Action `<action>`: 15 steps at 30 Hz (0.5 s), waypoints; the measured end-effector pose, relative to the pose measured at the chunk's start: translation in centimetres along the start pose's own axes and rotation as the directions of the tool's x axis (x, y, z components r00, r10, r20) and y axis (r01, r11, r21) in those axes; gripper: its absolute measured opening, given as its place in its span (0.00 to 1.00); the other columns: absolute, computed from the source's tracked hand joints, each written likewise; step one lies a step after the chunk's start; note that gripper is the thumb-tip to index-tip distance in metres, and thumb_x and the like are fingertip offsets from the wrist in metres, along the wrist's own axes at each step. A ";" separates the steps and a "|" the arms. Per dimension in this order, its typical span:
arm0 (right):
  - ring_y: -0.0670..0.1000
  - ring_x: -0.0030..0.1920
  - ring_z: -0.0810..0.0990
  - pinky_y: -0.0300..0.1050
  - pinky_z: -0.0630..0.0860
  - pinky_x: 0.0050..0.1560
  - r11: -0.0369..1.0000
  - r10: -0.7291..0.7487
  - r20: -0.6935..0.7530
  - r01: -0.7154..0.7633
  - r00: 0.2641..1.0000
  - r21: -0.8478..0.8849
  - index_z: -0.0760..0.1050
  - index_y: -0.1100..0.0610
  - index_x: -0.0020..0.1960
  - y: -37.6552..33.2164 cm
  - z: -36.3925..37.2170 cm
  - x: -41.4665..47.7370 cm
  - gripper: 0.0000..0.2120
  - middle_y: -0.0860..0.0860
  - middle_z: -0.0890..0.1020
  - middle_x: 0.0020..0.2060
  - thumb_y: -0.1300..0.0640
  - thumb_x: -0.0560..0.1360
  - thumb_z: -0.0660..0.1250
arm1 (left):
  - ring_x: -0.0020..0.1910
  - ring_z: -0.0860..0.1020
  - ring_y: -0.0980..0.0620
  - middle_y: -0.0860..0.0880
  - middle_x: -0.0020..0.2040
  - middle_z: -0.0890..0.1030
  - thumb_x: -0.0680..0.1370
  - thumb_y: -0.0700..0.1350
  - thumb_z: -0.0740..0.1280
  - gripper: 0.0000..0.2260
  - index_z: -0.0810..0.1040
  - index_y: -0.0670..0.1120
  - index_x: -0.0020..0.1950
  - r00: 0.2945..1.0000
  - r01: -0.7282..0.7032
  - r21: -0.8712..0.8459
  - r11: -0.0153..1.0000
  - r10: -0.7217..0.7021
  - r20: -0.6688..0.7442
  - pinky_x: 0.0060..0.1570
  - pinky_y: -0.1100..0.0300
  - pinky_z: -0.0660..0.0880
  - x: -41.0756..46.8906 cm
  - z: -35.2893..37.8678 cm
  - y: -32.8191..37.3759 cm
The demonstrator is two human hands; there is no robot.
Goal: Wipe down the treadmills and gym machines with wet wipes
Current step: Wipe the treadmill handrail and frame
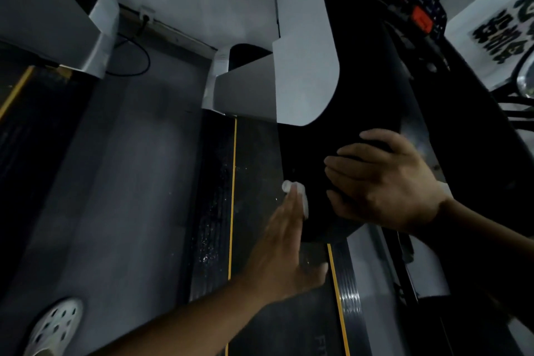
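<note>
A black treadmill side arm [312, 153] curves down through the middle of the head view from the console [420, 9] at the top right. My left hand [284, 246] lies flat with straight fingers and presses a small white wet wipe [300, 196] against the arm's lower left edge. The wipe shows only beyond and beside my fingertips. My right hand [384, 182] curls over the rounded end of the same arm from the right and grips it.
The treadmill belt [260, 182] with yellow edge lines [232, 202] runs below my hands. A second treadmill [52, 23] stands at the left across a grey floor strip [124, 182]. A power cable [138, 58] lies by the wall. My white clog [55, 326] is at bottom left.
</note>
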State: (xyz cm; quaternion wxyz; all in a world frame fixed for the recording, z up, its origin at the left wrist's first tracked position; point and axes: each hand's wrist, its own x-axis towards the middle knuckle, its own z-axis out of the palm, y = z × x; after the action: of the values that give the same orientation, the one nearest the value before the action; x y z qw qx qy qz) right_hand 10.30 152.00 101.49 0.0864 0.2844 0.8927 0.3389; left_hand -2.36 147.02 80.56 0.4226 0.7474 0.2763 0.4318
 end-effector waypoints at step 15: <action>0.52 0.48 0.85 0.51 0.76 0.54 0.999 0.031 -0.051 -0.032 0.998 -0.036 0.84 0.54 0.45 -0.4 0.5 -0.1 0.12 0.47 0.86 0.48 0.46 0.76 0.68 | 0.82 0.40 0.56 0.50 0.84 0.40 0.65 0.71 0.71 0.62 0.37 0.47 0.83 0.987 0.157 -0.214 0.964 -0.160 0.000 0.80 0.50 0.53 4.1 -2.3 0.0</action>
State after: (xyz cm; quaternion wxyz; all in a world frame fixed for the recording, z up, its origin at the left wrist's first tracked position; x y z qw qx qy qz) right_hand 10.31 151.96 100.86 0.0639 0.2882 0.8836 0.3635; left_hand -2.47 151.09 82.89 0.5311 0.6697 0.2909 0.4300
